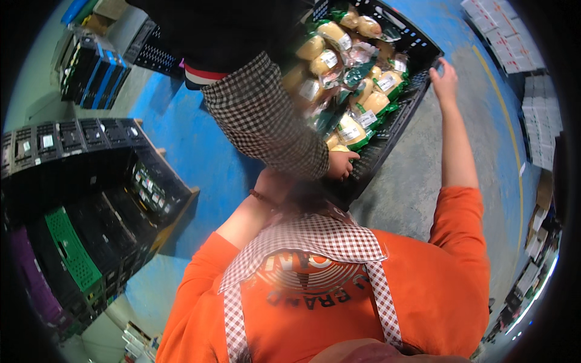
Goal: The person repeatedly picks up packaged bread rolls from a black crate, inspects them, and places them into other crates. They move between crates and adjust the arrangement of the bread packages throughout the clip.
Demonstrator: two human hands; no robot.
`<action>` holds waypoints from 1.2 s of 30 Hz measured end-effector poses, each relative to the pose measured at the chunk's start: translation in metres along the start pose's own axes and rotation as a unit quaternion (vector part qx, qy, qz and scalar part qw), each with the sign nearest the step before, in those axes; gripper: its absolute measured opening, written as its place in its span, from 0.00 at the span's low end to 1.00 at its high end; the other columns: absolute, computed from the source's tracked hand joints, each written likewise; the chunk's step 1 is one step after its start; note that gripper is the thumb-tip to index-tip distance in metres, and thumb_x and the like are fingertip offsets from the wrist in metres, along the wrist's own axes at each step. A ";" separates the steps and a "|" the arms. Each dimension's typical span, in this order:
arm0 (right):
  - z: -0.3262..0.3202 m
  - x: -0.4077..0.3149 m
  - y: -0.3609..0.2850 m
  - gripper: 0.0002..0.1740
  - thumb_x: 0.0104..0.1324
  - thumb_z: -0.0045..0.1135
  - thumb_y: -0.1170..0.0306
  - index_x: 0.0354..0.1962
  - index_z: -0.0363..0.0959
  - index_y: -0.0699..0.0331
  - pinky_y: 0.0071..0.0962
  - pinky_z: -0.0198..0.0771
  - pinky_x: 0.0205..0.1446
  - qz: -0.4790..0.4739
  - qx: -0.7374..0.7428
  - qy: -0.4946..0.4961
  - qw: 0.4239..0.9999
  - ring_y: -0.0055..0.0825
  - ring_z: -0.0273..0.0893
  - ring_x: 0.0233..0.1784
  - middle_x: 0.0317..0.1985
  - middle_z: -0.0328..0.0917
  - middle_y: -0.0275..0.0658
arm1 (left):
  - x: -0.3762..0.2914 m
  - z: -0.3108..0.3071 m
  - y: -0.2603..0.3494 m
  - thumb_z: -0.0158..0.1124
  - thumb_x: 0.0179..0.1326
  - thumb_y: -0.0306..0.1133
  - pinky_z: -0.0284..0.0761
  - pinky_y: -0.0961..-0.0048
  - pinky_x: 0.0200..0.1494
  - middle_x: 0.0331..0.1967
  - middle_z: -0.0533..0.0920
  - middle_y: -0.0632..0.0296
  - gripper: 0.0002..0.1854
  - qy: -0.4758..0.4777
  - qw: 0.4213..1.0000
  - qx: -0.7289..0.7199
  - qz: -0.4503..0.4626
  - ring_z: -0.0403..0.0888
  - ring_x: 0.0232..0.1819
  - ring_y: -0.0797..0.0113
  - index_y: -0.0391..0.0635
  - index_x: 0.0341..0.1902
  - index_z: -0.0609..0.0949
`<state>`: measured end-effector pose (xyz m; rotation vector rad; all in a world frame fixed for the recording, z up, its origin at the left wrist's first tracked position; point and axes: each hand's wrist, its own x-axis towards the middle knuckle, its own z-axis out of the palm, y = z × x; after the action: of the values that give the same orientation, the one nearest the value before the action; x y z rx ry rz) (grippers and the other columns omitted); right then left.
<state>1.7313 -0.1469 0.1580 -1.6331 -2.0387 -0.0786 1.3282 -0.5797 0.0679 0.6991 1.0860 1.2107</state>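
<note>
A black plastic crate (411, 97) lies before me, filled with pale, rounded produce in clear and green packaging with white labels (348, 131). At its far right corner, my right hand (445, 77) grips the rim. My left hand (277, 181) is by the crate's near left side, mostly hidden behind a co-worker's checked sleeve (268, 118) and a dark blur; what it touches cannot be told. The co-worker's hand (342, 164) reaches into the near end of the crate, at the packs.
Stacked black crates (68, 149) stand on a wooden pallet at left, with a green crate (75, 249) and a purple one (36, 277). More crates (97, 75) stand upper left. White boxes (508, 36) are stacked at right, beyond a yellow floor line (506, 118).
</note>
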 end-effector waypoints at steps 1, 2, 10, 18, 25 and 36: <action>0.010 0.019 0.007 0.30 0.56 0.63 0.59 0.56 0.70 0.58 0.40 0.67 0.60 0.012 -0.051 -0.004 0.999 0.48 0.72 0.56 0.53 0.75 0.49 | -0.003 0.003 0.004 0.50 0.68 0.43 0.66 0.58 0.62 0.61 0.72 0.61 0.25 0.017 0.998 -0.057 -0.036 0.70 0.61 0.58 0.48 0.65 0.67; 0.019 0.037 0.015 0.32 0.57 0.62 0.56 0.58 0.68 0.58 0.40 0.66 0.61 0.004 -0.077 -0.005 0.997 0.47 0.70 0.58 0.56 0.72 0.48 | -0.007 0.005 0.010 0.49 0.68 0.44 0.66 0.57 0.61 0.62 0.72 0.62 0.24 0.011 0.998 -0.042 -0.045 0.69 0.61 0.58 0.48 0.65 0.67; 0.076 0.095 0.076 0.40 0.52 0.62 0.61 0.63 0.63 0.56 0.36 0.67 0.60 0.180 -0.041 -0.166 0.969 0.41 0.73 0.58 0.54 0.75 0.47 | -0.009 0.049 0.069 0.49 0.69 0.37 0.68 0.64 0.58 0.43 0.80 0.55 0.13 0.177 0.868 -0.421 -0.195 0.75 0.50 0.60 0.43 0.50 0.75; 0.058 0.099 0.077 0.36 0.49 0.58 0.68 0.60 0.67 0.60 0.31 0.69 0.52 0.199 0.046 -0.197 0.959 0.36 0.78 0.49 0.47 0.79 0.47 | 0.000 0.059 0.091 0.61 0.60 0.32 0.69 0.71 0.49 0.34 0.79 0.61 0.09 0.162 0.944 -0.257 -0.128 0.76 0.41 0.68 0.43 0.40 0.74; -0.005 0.081 0.058 0.27 0.48 0.58 0.65 0.47 0.74 0.67 0.31 0.70 0.44 0.183 0.058 -0.205 0.960 0.35 0.77 0.40 0.36 0.79 0.46 | -0.004 0.011 0.123 0.62 0.60 0.34 0.73 0.70 0.44 0.31 0.77 0.62 0.12 0.191 0.962 -0.190 -0.044 0.76 0.34 0.67 0.45 0.44 0.72; -0.116 -0.184 -0.044 0.17 0.59 0.64 0.64 0.36 0.68 0.67 0.26 0.68 0.32 0.150 0.146 -0.457 0.864 0.21 0.71 0.29 0.25 0.73 0.33 | -0.075 -0.132 0.142 0.65 0.59 0.34 0.60 0.79 0.23 0.17 0.70 0.72 0.09 0.347 0.929 0.093 -0.093 0.65 0.17 0.80 0.48 0.30 0.73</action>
<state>1.7571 -0.3650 0.1910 -1.9484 -2.1863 1.2774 1.1531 -0.6307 0.1676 0.2848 1.8300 1.2262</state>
